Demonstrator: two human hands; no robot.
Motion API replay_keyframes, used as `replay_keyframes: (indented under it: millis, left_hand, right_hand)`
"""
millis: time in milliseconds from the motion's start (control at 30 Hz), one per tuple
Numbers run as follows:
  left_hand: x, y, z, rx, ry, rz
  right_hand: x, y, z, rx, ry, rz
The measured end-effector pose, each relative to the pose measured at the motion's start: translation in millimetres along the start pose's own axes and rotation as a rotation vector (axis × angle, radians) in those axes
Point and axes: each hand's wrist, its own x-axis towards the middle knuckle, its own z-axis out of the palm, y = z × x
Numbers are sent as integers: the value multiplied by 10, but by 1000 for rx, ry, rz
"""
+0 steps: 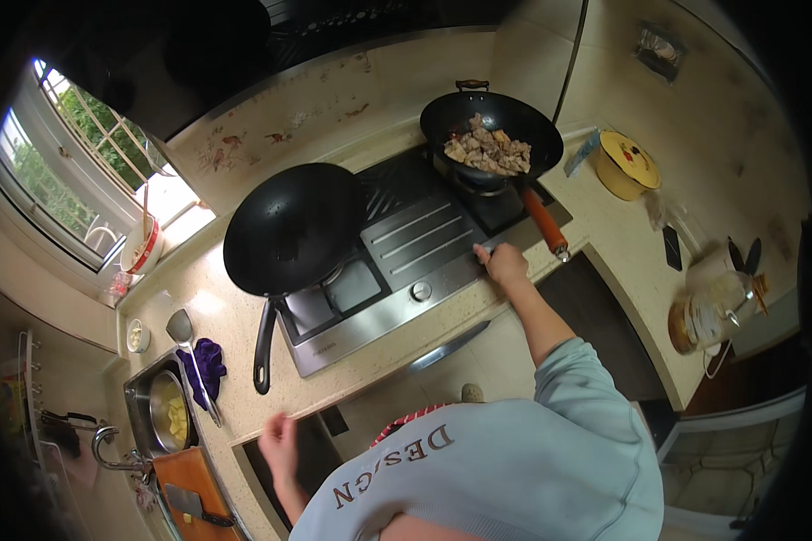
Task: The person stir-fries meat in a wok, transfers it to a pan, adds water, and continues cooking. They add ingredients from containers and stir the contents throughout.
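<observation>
My right hand (507, 262) grips the right control knob (488, 249) on the front of a steel gas cooktop (419, 247); the hand covers most of the knob. A second knob (421, 291) stands uncovered to its left. Behind my right hand, a black wok (545, 138) with an orange-red handle (543, 220) sits on the right burner and holds pieces of meat (487, 150). On the left burner another black wok (291, 226) rests with nothing visible inside. My left hand (279, 436) hangs at the counter's front edge, holding nothing, its fingers loosely bent.
Left of the cooktop lie a metal wok spatula (181, 328) and a purple cloth (208, 368). The sink (135, 406) holds a steel pot with cut yellow pieces (177, 419). A cleaver (186, 502) lies on a wooden board (179, 466). Rightward stand a yellow lidded pot (626, 166) and a jar (710, 314).
</observation>
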Motion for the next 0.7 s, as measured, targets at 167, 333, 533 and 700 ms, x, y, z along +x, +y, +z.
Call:
replay_keyframes:
  millis: [167,333,533,700]
  left_hand:
    - [-264,698,1053,144,-392,15]
    - [-89,1501,2026,162,-615,263]
    - [259,2334,3248,-186,-895,88]
    - [481,2697,4211,-488,-1226,-355]
  right_hand:
    - [193,176,-38,-170,-70,-463]
    - [424,469,-113,-142,-96,-781]
    - [240,907,-991,1252,-778,127]
    - [29,576,-1192,1889,-975,152]
